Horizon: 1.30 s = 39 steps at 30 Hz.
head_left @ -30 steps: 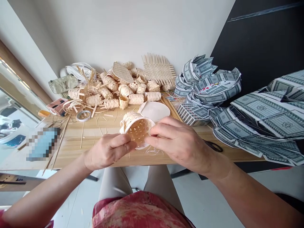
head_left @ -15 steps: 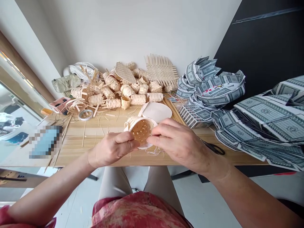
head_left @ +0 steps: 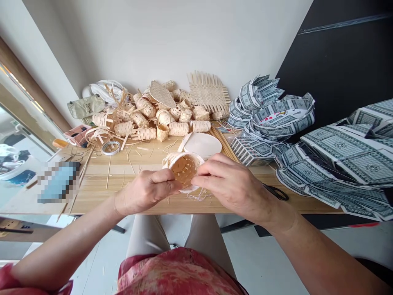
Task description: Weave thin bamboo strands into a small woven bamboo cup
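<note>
A small woven basket (head_left: 185,167) of pale wood strips is tipped so that its mouth faces me, above the front part of the table. My left hand (head_left: 147,189) pinches its lower left rim between thumb and fingers. On the right side of the rim my right hand (head_left: 227,184) is closed, thumb against fingertips; whether a thread lies in that pinch I cannot make out. White thread (head_left: 199,196) hangs in loose loops under the basket. Just behind it lies a pale oval disc (head_left: 202,145). Black scissors (head_left: 278,192) are partly hidden behind my right wrist.
Several woven pieces (head_left: 178,128) are heaped against the wall. A tape roll (head_left: 111,148) and loose strips lie at left, near a blurred blue object (head_left: 58,182). Folded playing-card bowls (head_left: 284,116) fill the right side of the wooden table (head_left: 101,200).
Both hands stay on the basket's rim with nearly the same grip. The basket has shifted very slightly to the right.
</note>
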Each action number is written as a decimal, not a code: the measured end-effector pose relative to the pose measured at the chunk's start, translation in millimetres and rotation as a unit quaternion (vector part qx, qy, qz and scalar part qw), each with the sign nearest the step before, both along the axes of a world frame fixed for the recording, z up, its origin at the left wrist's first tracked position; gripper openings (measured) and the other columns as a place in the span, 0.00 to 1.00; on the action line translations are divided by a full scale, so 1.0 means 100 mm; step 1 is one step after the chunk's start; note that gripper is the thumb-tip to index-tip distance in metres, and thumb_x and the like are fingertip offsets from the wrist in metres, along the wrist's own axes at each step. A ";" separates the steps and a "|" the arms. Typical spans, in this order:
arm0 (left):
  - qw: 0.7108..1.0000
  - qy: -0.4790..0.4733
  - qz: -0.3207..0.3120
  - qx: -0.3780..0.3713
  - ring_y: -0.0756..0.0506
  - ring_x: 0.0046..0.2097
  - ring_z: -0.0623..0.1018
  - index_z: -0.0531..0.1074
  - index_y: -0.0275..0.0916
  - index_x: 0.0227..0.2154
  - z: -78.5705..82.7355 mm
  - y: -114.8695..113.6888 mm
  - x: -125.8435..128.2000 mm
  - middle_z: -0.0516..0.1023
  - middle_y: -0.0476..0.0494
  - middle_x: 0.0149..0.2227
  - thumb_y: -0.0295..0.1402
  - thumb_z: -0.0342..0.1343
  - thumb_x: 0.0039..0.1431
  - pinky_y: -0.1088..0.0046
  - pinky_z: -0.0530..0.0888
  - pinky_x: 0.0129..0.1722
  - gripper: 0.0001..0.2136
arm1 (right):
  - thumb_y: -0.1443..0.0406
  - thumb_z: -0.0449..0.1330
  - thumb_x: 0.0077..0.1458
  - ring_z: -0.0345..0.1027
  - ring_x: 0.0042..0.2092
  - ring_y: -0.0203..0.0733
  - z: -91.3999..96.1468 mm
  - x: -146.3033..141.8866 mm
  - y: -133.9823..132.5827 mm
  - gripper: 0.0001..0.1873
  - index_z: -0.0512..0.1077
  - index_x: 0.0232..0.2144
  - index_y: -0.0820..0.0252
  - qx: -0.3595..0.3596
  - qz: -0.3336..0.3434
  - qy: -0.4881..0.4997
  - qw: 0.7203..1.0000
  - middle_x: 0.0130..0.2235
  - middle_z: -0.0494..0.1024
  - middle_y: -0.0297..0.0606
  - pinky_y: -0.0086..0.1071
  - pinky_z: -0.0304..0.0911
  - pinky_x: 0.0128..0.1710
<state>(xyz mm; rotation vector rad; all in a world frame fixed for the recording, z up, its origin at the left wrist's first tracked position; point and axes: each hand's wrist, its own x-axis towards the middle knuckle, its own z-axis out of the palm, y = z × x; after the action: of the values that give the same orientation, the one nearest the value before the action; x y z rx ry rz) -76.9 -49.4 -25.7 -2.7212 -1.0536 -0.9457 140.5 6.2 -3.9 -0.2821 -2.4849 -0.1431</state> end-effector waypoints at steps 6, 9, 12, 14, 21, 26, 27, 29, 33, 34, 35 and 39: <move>0.976 -0.064 -0.025 -0.207 0.54 0.27 0.72 0.76 0.38 0.35 0.13 0.10 0.06 0.71 0.46 0.29 0.30 0.49 0.60 0.82 0.70 0.26 0.10 | 0.72 0.49 0.60 0.62 0.33 0.38 -0.02 0.03 0.17 0.15 0.75 0.28 0.63 -0.047 0.049 -0.009 0.998 0.28 0.72 0.38 0.30 0.62 0.31; 0.929 -0.120 -0.053 -0.346 0.57 0.21 0.70 0.77 0.37 0.32 0.21 0.19 0.11 0.69 0.47 0.30 0.29 0.51 0.59 0.85 0.69 0.19 0.09 | 0.70 0.53 0.59 0.63 0.34 0.37 -0.03 0.06 0.32 0.11 0.75 0.29 0.62 -0.123 0.088 -0.024 0.988 0.28 0.74 0.37 0.31 0.62 0.33; 0.890 -0.146 -0.067 -0.427 0.57 0.20 0.70 0.77 0.37 0.30 0.25 0.28 0.16 0.68 0.49 0.28 0.29 0.53 0.56 0.85 0.69 0.18 0.07 | 0.71 0.55 0.57 0.64 0.33 0.36 -0.04 0.09 0.43 0.09 0.75 0.28 0.62 -0.190 0.113 -0.044 0.974 0.27 0.74 0.35 0.31 0.61 0.34; 0.875 -0.150 -0.076 -0.454 0.57 0.20 0.70 0.76 0.36 0.28 0.27 0.32 0.18 0.68 0.49 0.27 0.28 0.54 0.55 0.86 0.70 0.18 0.06 | 0.71 0.57 0.56 0.63 0.32 0.35 -0.02 0.10 0.47 0.09 0.75 0.27 0.61 -0.227 0.126 -0.052 0.964 0.25 0.74 0.34 0.31 0.61 0.34; 0.862 -0.150 -0.123 -0.468 0.59 0.20 0.68 0.76 0.35 0.29 0.31 0.38 0.20 0.66 0.50 0.28 0.25 0.54 0.54 0.86 0.68 0.18 0.06 | 0.71 0.58 0.55 0.62 0.33 0.36 -0.02 0.11 0.51 0.08 0.75 0.26 0.62 -0.269 0.158 -0.043 0.949 0.25 0.74 0.35 0.30 0.61 0.34; 0.868 -0.142 -0.136 -0.457 0.59 0.21 0.67 0.75 0.34 0.31 0.26 0.38 0.22 0.65 0.50 0.29 0.26 0.52 0.56 0.87 0.67 0.19 0.07 | 0.71 0.55 0.57 0.62 0.33 0.35 -0.08 0.09 0.53 0.10 0.74 0.26 0.62 -0.264 0.196 -0.023 0.944 0.25 0.73 0.35 0.30 0.61 0.35; 0.869 -0.144 -0.139 -0.453 0.59 0.21 0.66 0.75 0.34 0.31 0.25 0.38 0.22 0.65 0.50 0.28 0.26 0.52 0.56 0.87 0.67 0.19 0.07 | 0.71 0.55 0.57 0.62 0.33 0.35 -0.09 0.08 0.52 0.10 0.74 0.26 0.62 -0.265 0.204 -0.017 0.942 0.25 0.73 0.35 0.31 0.61 0.35; 0.869 -0.150 -0.148 -0.447 0.60 0.21 0.65 0.75 0.34 0.29 0.23 0.39 0.23 0.65 0.50 0.28 0.25 0.51 0.56 0.88 0.66 0.19 0.07 | 0.71 0.55 0.57 0.63 0.33 0.35 -0.12 0.05 0.49 0.10 0.73 0.25 0.62 -0.265 0.215 -0.003 0.940 0.25 0.73 0.35 0.32 0.60 0.37; 0.867 -0.175 -0.128 -0.449 0.60 0.20 0.64 0.75 0.33 0.29 0.19 0.41 0.22 0.64 0.51 0.27 0.25 0.52 0.54 0.88 0.64 0.18 0.06 | 0.70 0.56 0.57 0.62 0.30 0.34 -0.15 0.02 0.45 0.10 0.73 0.24 0.62 -0.276 0.208 0.017 0.938 0.24 0.72 0.33 0.33 0.59 0.38; 0.864 -0.180 -0.119 -0.456 0.60 0.19 0.64 0.75 0.33 0.29 0.19 0.41 0.22 0.64 0.51 0.27 0.25 0.53 0.54 0.87 0.64 0.17 0.05 | 0.69 0.57 0.57 0.61 0.30 0.33 -0.16 0.02 0.45 0.10 0.73 0.24 0.62 -0.285 0.201 0.013 0.937 0.24 0.71 0.33 0.33 0.58 0.37; 0.859 -0.185 -0.111 -0.465 0.60 0.19 0.64 0.74 0.33 0.29 0.18 0.41 0.21 0.64 0.52 0.26 0.26 0.53 0.54 0.87 0.64 0.17 0.05 | 0.69 0.57 0.56 0.61 0.30 0.33 -0.16 0.03 0.46 0.09 0.73 0.25 0.62 -0.299 0.191 0.005 0.935 0.24 0.71 0.33 0.32 0.58 0.37; 0.838 -0.208 -0.103 -0.494 0.59 0.18 0.65 0.73 0.33 0.30 0.17 0.42 0.17 0.64 0.52 0.26 0.30 0.56 0.53 0.86 0.61 0.14 0.05 | 0.68 0.60 0.53 0.63 0.31 0.34 -0.18 0.07 0.55 0.04 0.74 0.28 0.62 -0.378 0.132 -0.012 0.916 0.27 0.70 0.34 0.29 0.58 0.32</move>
<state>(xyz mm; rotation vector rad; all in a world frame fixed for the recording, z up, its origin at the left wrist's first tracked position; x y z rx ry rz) -59.5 -7.2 -8.8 -3.5885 -1.7436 -1.3537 147.8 61.4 -21.8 -0.2492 -2.4652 0.9484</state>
